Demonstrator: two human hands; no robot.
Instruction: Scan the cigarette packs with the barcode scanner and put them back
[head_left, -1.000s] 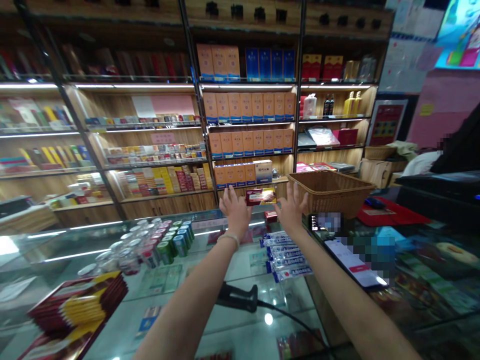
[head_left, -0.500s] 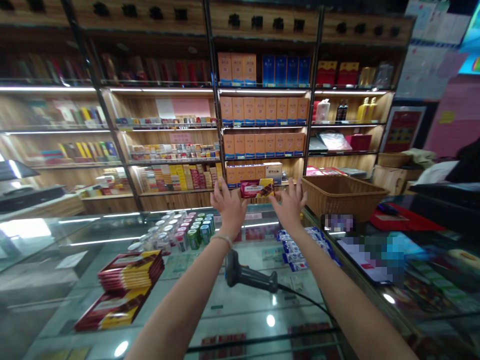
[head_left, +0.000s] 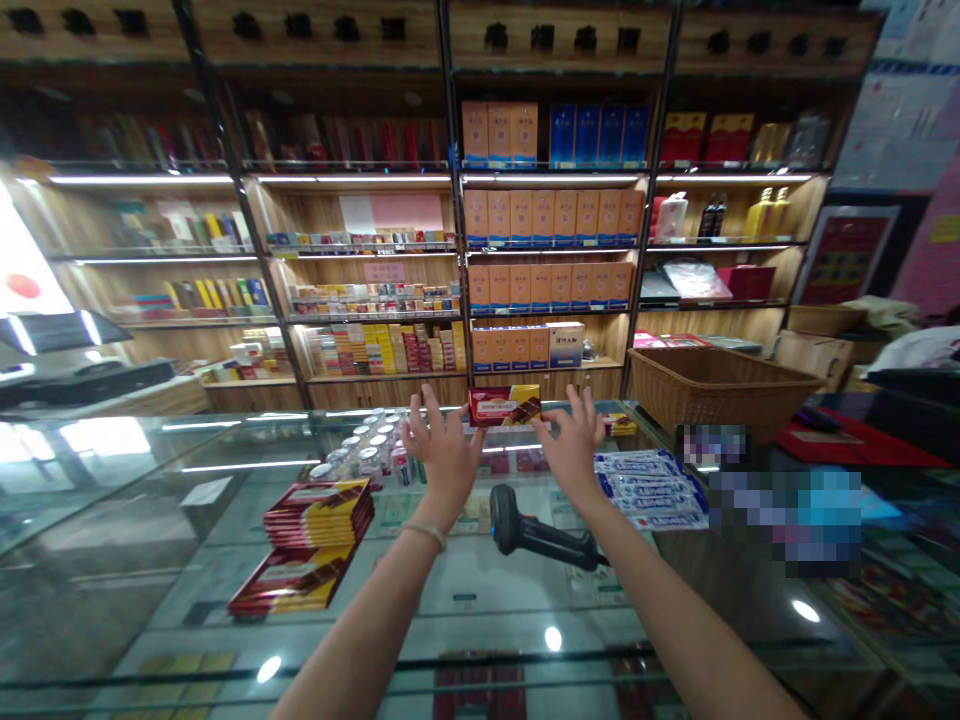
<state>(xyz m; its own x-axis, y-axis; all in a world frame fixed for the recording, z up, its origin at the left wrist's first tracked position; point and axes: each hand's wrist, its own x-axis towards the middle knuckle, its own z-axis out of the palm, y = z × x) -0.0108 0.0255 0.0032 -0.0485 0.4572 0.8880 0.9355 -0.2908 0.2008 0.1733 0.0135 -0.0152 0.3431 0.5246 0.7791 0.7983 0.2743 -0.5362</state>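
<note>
The fingers (head_left: 477, 442) of the left hand (head_left: 442, 455) pinch one end of a red and yellow packet (head_left: 504, 405). The fingers of the right hand (head_left: 574, 450) pinch its other end. On both hands, some other fingers stick up, spread apart. The packet is up in front of the person, between the two hands, with its picture side facing back.

Below the hands, a black scanner (head_left: 540, 535) lies on the glass table (head_left: 480, 625). To the left are piles of red and yellow packets (head_left: 319, 515), with little cans and jars (head_left: 371, 450) behind them. To the right lie blue and white packets (head_left: 652, 490). Past those sits a brown basket (head_left: 724, 390). Farther back, tall shelves (head_left: 544, 250) hold lots of orange boxes (head_left: 551, 288).
</note>
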